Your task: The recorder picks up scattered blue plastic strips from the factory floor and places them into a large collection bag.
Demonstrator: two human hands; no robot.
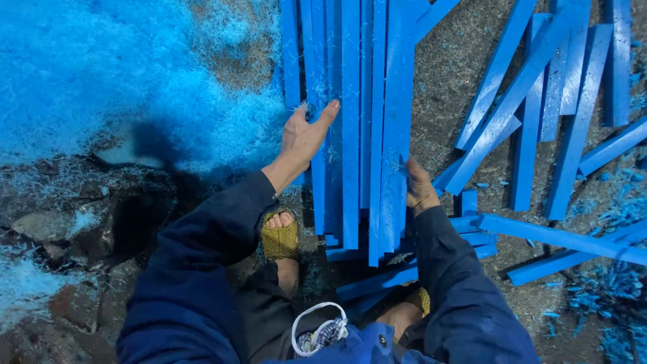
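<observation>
Rough, dark ground fills my view, dusted with blue flecks, and across the upper left of the frame I see a deep drift of blue shavings [87, 74] piled like fluff. Lower left, bare stones [47, 226] poke through the dirt. Moving toward the centre, my left hand [304, 133] is spread open, thumb out and fingers flat, pressing against the left edge of the bundle of blue slats [357, 128]; it grips nothing, only rests on the outer slat. That bundle runs lengthwise from the top centre down to the middle of the frame, slats packed side by side, their near ends uneven just above my feet. One foot in a yellow woven sandal [280, 237] sits just left of those ends. On the bundle's right edge, my right hand [419, 190] is curled against the outermost slat, fingers partly hidden, so I cannot tell whether it clasps it. Across the right of the frame, loose blue slats [539, 101] lie scattered, crossing each other.
</observation>
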